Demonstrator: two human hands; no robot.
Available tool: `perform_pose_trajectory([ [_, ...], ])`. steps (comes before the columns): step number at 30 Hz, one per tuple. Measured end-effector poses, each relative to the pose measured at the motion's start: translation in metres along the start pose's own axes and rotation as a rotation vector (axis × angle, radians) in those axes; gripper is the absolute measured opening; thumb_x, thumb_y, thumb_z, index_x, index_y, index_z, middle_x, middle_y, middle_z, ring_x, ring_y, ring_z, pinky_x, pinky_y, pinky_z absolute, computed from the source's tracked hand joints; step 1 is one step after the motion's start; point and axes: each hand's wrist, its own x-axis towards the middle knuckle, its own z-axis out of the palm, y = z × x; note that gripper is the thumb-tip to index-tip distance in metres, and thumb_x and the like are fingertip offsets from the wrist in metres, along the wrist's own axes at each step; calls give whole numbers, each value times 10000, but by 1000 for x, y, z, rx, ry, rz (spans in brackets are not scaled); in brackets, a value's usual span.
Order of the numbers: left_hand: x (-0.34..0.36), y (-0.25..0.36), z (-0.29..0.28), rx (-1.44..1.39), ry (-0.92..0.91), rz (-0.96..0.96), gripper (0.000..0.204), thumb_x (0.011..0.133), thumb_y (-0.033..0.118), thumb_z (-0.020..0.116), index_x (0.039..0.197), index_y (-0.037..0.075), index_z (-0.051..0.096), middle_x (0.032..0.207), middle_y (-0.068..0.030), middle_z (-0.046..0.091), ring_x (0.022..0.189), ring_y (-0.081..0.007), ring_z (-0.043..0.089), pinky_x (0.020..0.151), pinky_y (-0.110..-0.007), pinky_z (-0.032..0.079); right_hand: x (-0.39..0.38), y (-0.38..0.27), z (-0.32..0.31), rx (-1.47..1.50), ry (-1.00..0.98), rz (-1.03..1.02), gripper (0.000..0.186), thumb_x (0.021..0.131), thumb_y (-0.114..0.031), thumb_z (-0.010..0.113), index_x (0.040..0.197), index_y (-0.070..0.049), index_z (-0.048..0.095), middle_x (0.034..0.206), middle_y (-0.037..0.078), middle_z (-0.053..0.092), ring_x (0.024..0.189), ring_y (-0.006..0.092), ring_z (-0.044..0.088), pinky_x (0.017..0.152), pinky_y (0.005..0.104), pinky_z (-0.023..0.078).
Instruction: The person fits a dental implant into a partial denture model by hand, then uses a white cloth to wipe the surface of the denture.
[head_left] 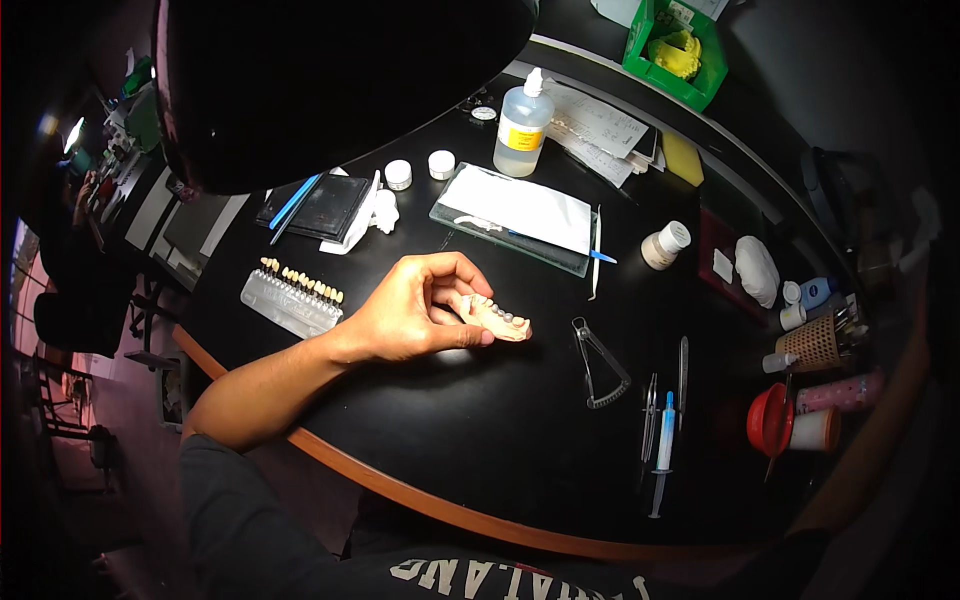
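Observation:
My left hand (415, 308) is closed around a cream dental cast (497, 318), thumb on the near side and fingers curled over the far side. Grey metal crowns sit on some of the cast's teeth, and its free end points right. The hand hides the cast's left part. Just left of my wrist lies a tooth shade guide (293, 300), its tabs in a row on a clear holder. A metal caliper (598, 365) rests on the table to the cast's right. My right forearm (870, 460) reaches up along the dark right rim; its fingers cannot be made out.
Beyond the cast are a glass slab (570, 262) with white paper, a clear bottle (523, 125) and small white jars (398, 175). Tweezers (649, 415) and a blue-tipped syringe (663, 450) lie right. A red bowl (768, 420) stands farther right. A dark lamp hood (330, 90) overhangs the upper left.

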Motion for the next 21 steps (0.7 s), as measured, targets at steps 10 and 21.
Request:
perform_pose_trajectory([
  [10,-12,-4,9,27,-114,79,368,782,-65,843,1055,-36,598,1013,-143,715,962,-165,722,785,-246,626,-289,-174,197,725,-927,243,265,916,14,612,1166,34,699,1430,210,535,1216,254,607,1016,379,538],
  [21,-32,0,28,-19,-138,199,304,777,-8,875,914,1,603,940,-120,733,901,-141,726,765,-245,623,-380,-211,259,286,-710,-37,97,819,29,796,906,-14,788,838,124,766,763,202,751,689,282,588],
])
